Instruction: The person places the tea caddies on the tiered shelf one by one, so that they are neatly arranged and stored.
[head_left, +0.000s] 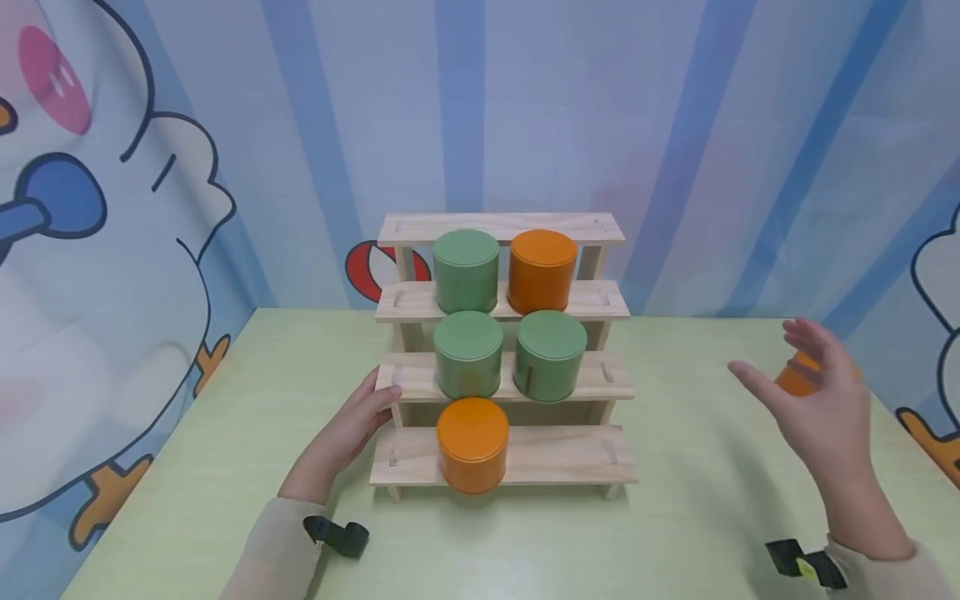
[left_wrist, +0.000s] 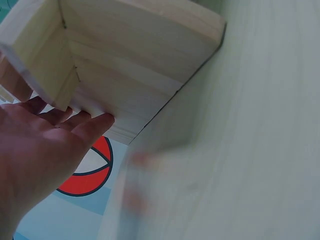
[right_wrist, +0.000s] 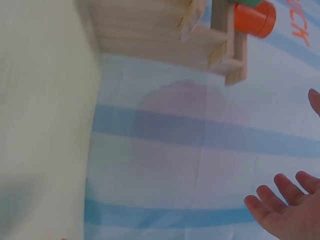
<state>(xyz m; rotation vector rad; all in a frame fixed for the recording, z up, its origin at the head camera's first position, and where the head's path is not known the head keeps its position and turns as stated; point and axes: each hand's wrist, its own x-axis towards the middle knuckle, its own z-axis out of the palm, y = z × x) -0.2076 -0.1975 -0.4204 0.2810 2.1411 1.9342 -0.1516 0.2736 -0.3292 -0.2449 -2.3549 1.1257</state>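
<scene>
A stepped wooden display stand (head_left: 577, 454) carries round lidded tins. On its lowest step is an orange tin (head_left: 472, 450), left of the middle. The step above bears two green tins, a left one (head_left: 468, 358) and a right one (head_left: 551, 358). Higher up, another green tin (head_left: 466, 271) sits beside an orange tin (head_left: 542, 271). My left hand (head_left: 356, 425) holds the stand's left side, thumb over a step's end and fingers under it in the left wrist view. Off to the right, my right hand (head_left: 825, 408) is raised with fingers spread, holding nothing.
Behind my right hand an orange thing (head_left: 797, 379) shows, mostly hidden. The pale green table (head_left: 697, 500) extends around the stand. A blue striped cloth backdrop (head_left: 517, 100) with cartoon figures rises right behind the table's far edge.
</scene>
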